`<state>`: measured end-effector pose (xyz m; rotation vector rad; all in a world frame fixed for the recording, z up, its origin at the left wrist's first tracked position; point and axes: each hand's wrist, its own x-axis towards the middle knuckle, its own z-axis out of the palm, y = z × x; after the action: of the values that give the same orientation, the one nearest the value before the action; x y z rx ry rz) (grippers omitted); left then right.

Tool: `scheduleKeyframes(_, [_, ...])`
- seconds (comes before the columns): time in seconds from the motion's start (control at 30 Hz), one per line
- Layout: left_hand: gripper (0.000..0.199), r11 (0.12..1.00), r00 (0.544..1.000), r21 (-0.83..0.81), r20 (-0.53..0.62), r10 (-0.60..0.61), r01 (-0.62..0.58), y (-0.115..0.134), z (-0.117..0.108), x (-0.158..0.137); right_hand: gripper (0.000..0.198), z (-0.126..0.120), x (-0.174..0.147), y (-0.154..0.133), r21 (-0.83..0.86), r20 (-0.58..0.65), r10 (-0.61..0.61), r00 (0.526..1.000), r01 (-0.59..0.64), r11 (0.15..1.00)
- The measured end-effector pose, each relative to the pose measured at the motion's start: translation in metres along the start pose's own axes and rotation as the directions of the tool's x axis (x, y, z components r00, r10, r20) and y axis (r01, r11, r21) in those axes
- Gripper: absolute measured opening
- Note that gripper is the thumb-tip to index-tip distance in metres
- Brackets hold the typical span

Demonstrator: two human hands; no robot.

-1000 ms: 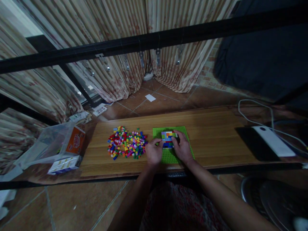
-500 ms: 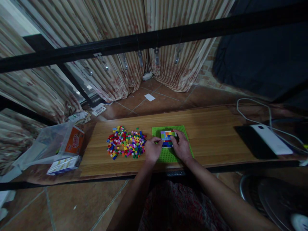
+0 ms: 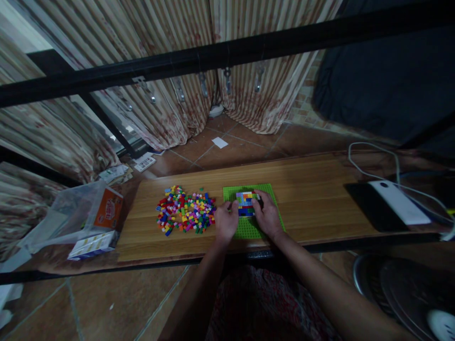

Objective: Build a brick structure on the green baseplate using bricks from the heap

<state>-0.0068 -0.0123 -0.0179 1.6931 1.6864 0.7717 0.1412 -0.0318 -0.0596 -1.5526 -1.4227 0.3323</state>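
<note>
A block of multicoloured toy building bricks (image 3: 246, 203), pale purple, orange and yellow towards the back and dark blue at the front, is over the green studded baseplate (image 3: 249, 231). My left hand (image 3: 226, 221) is closed at its left edge, thumb and finger against the side. Around the right edge curls my right hand (image 3: 268, 217), its thumb on the near side and fingers behind. Both palms hide parts of the block and plate. Whether the block is fixed to the plate, I cannot tell. Left of the plate spreads a pile of loose bricks (image 3: 190, 213).
The wooden board (image 3: 316, 199) carries all this. At left stand a clear plastic bin (image 3: 71, 208), an orange packet (image 3: 108, 208) and a white-and-blue box (image 3: 93, 245). A white device (image 3: 400, 201), a black pad (image 3: 366, 208) and a white cable (image 3: 398, 166) lie right. A black bar (image 3: 227, 52) crosses behind.
My left thumb has lifted and drawn back slightly from the block's left side. My right hand keeps its place at the right edge. The whole view has shifted slightly.
</note>
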Motion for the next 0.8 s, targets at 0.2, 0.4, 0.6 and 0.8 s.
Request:
scheduleKeyframes(0.2, [0.034, 1.0, 1.0, 0.015, -0.013, -0.02, 0.02, 0.002, 0.004, 0.001, 0.039, 0.0, 0.0, 0.0, 0.002, 0.002, -0.005, 1.0, 0.005, 1.0])
scheduleKeyframes(0.4, [0.032, 0.998, 0.998, 0.05, -0.054, -0.031, 0.034, 0.004, 0.006, 0.0, 0.041, 0.0, -0.001, -0.001, 0.006, 0.0, 0.004, 1.0, -0.004, 1.0])
scheduleKeyframes(0.6, [0.031, 0.997, 0.996, 0.06, -0.079, -0.035, 0.04, 0.004, 0.01, 0.004, 0.04, 0.001, -0.001, 0.0, 0.001, 0.003, 0.006, 1.0, -0.006, 1.0])
scheduleKeyframes(0.8, [0.032, 0.995, 0.996, 0.087, -0.077, -0.034, 0.041, 0.003, 0.011, 0.004, 0.04, 0.002, -0.001, 0.002, -0.011, 0.007, -0.001, 1.0, 0.001, 1.0])
